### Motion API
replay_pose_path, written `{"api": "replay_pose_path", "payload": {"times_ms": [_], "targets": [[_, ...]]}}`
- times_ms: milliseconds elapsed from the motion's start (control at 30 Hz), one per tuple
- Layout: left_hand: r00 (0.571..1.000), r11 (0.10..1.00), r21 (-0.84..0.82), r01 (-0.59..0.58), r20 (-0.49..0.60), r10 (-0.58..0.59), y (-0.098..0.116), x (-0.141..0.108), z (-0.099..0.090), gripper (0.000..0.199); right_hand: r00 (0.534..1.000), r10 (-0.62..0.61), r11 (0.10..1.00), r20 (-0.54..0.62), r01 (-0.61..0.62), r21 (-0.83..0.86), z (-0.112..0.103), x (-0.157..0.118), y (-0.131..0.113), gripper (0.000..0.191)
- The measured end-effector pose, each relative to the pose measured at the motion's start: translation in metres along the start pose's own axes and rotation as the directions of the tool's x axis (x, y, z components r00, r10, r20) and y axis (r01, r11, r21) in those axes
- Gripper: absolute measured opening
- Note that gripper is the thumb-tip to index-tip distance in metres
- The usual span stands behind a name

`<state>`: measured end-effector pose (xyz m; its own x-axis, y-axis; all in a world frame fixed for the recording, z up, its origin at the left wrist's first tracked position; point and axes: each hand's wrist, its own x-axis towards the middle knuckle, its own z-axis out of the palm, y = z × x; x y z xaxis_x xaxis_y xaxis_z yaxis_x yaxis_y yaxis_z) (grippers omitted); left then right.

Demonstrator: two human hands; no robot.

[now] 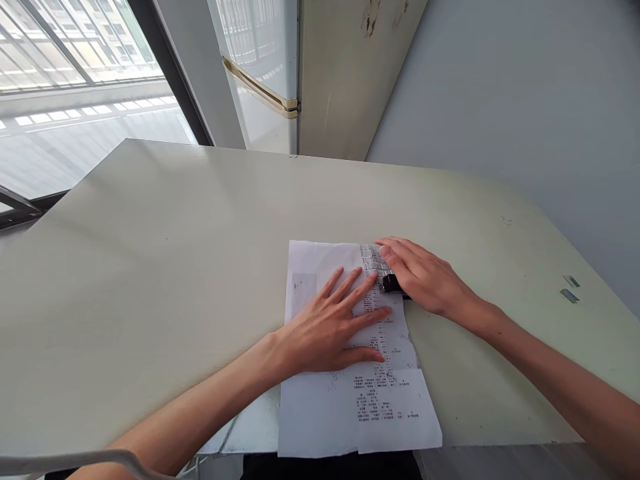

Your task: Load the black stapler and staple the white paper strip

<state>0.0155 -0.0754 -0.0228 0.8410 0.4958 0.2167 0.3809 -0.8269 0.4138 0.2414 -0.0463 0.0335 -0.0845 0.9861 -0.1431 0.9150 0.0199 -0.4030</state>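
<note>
Sheets of printed paper [315, 413] lie on the table, overlapping, with dark lines of text and some handwriting. My left hand [333, 327] rests flat on them, fingers spread, holding nothing. At the right edge of the sheets, my right hand [425, 277] is closed over a black stapler [391, 283], its palm and fingers covering most of it. Only the stapler's black end shows, over the paper beside my left fingertips. A block of dense dark print [371, 259] shows between the two hands.
The pale table [200, 267] reaches out to both sides. Two small greenish patches [569, 295] mark its right side. A refrigerator [335, 73] stands beyond the far edge, a wall [525, 87] at right, a window [80, 67] at left. A grey cable [75, 459] crosses the lower left.
</note>
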Motion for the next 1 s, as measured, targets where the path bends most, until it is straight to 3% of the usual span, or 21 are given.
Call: {"api": "replay_pose_path", "payload": {"times_ms": [467,700,1000], "targets": [[1.0,1.0,-0.025,-0.001,-0.012,0.0,-0.001,0.0,0.001,0.069,1.0,-0.01,0.999,-0.007,0.01,-0.038,0.003,0.0,0.0,0.052],[1.0,0.999,-0.036,0.008,-0.004,-0.008,-0.001,0.0,-0.001,0.071,0.999,-0.041,0.977,-0.024,0.035,-0.212,0.011,0.002,0.0,0.055],[1.0,0.998,-0.057,0.017,-0.001,-0.017,-0.001,-0.001,-0.005,0.07,0.982,-0.171,0.891,-0.08,0.119,-0.438,0.025,0.005,-0.005,0.055]]}}
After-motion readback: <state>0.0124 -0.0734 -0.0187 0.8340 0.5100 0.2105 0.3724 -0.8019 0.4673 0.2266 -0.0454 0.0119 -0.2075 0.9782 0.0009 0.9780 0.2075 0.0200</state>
